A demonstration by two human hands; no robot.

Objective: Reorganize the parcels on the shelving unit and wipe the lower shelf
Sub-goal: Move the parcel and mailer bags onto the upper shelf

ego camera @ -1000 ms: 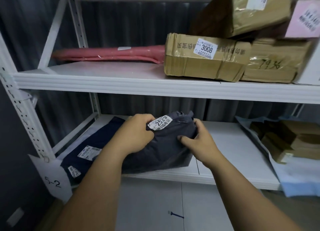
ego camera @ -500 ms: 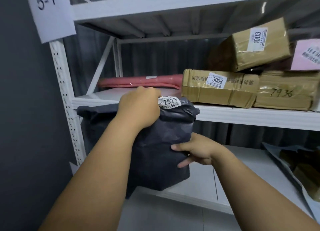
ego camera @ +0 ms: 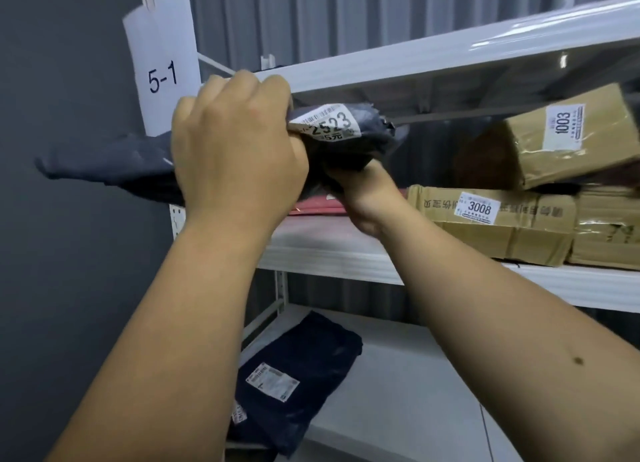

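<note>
A dark grey soft parcel (ego camera: 360, 139) with a white label reading 2523 is raised to the front edge of the top shelf (ego camera: 450, 51). My left hand (ego camera: 235, 146) grips its top from above, beside the label. My right hand (ego camera: 360, 191) holds it from underneath, fingers hidden by the bag. One corner of the bag sticks out to the left past the post. On the lower shelf (ego camera: 398, 392) lies a dark navy parcel (ego camera: 304, 375) with white labels.
The middle shelf (ego camera: 329, 253) carries taped cardboard boxes labelled 3008 (ego camera: 491, 219) and 1003 (ego camera: 554, 135), and a flat red parcel (ego camera: 318, 207) behind my right wrist. A paper tag reading 5-1 (ego camera: 162, 66) hangs on the left post. A dark wall lies left.
Both hands have lifted the grey parcel from the lower shelf, past the middle shelf, up to the edge of the top shelf. My view has tilted upward.
</note>
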